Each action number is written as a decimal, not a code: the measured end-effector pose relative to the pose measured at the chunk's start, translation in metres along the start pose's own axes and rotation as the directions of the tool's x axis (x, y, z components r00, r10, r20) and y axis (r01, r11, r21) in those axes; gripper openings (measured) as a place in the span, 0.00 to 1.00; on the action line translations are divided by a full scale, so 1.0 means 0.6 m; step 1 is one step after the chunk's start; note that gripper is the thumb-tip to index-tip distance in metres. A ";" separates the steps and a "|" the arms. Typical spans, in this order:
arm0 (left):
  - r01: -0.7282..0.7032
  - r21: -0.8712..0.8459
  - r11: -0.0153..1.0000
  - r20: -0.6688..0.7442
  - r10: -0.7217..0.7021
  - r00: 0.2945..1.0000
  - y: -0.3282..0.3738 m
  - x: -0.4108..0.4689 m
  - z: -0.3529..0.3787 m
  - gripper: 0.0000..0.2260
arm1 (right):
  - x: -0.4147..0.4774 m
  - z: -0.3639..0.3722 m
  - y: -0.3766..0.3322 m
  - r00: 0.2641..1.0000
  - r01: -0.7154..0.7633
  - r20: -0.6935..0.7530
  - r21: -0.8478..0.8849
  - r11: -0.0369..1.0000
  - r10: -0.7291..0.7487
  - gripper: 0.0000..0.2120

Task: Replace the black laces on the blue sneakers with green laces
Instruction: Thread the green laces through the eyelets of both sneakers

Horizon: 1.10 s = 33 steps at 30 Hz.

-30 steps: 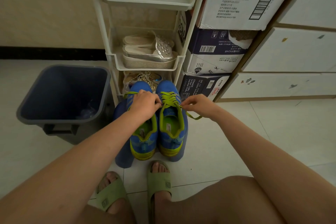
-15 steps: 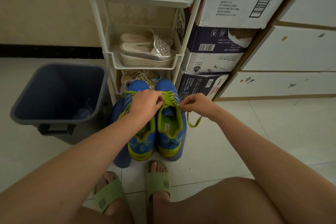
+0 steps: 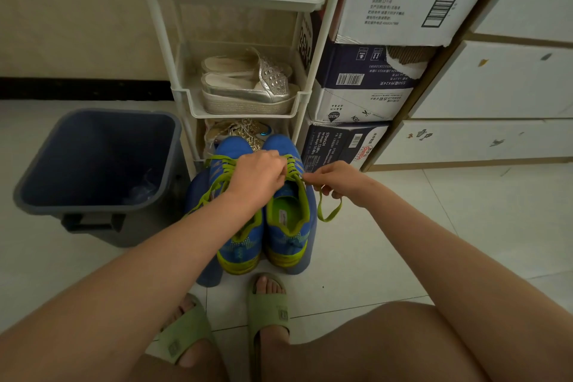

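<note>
Two blue sneakers stand side by side on a blue stool, toes away from me. The left sneaker [image 3: 237,245] and the right sneaker [image 3: 286,226] both carry green laces [image 3: 291,169]. My left hand [image 3: 257,177] lies over the laces between the two shoes, fingers curled on the right sneaker's lace. My right hand [image 3: 338,180] pinches the other end of that lace, and a green loop [image 3: 328,211] hangs from it beside the shoe. No black laces are in sight.
A dark blue bin [image 3: 93,164] stands at the left. Behind the sneakers is a white shoe rack [image 3: 245,96] with silver sandals. Stacked cartons [image 3: 362,84] and white drawers [image 3: 496,102] fill the right. My feet in green slippers [image 3: 266,310] are close to the stool [image 3: 204,270].
My right hand has drawn the lace end slightly outward and the hanging loop has dropped lower beside the shoe. My left hand stays on the laces.
</note>
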State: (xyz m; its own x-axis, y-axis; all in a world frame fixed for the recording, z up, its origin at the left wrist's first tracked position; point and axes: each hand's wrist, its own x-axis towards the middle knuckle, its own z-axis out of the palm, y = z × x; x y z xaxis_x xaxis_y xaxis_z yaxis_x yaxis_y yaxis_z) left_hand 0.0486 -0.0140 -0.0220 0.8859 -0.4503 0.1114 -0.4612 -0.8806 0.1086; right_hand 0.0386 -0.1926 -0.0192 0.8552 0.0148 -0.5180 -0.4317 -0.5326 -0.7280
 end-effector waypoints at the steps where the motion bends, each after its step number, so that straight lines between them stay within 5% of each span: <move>1: -0.018 0.057 0.998 0.000 0.018 1.000 0.004 -0.001 -0.002 0.07 | -0.001 -0.001 -0.001 1.000 0.001 0.001 0.015 1.000 -0.001 0.12; 3: -0.055 0.143 0.988 0.008 0.054 0.998 0.011 -0.005 -0.005 0.03 | -0.002 -0.003 0.000 1.000 0.006 0.008 0.035 0.999 -0.006 0.10; 7: -0.112 0.196 0.974 -0.073 0.129 0.989 0.007 -0.001 0.011 0.15 | -0.003 -0.004 0.001 0.999 0.045 0.007 0.041 0.998 -0.045 0.09; 12: -0.132 0.072 0.989 0.021 0.131 0.991 0.007 -0.011 0.017 0.08 | -0.004 0.000 -0.002 0.989 0.139 -0.048 -0.016 0.990 -0.140 0.04; 23: 0.193 -0.301 0.934 0.055 -0.185 0.981 -0.003 -0.011 0.022 0.12 | 0.004 0.008 -0.001 1.000 -0.009 0.006 -0.043 0.999 0.010 0.11; 33: 0.253 -0.367 0.895 0.146 -0.213 0.966 -0.016 -0.005 0.006 0.11 | 0.006 0.009 -0.008 0.996 0.092 -0.026 0.042 0.995 -0.091 0.06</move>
State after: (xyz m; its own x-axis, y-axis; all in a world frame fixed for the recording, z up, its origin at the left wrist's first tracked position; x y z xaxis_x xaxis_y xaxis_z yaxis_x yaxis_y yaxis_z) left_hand 0.0504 -0.0046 -0.0271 0.9614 -0.2686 -0.0594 -0.2067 -0.8478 0.4883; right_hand 0.0422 -0.1854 -0.0197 0.8981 0.0412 -0.4379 -0.3630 -0.4928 -0.7908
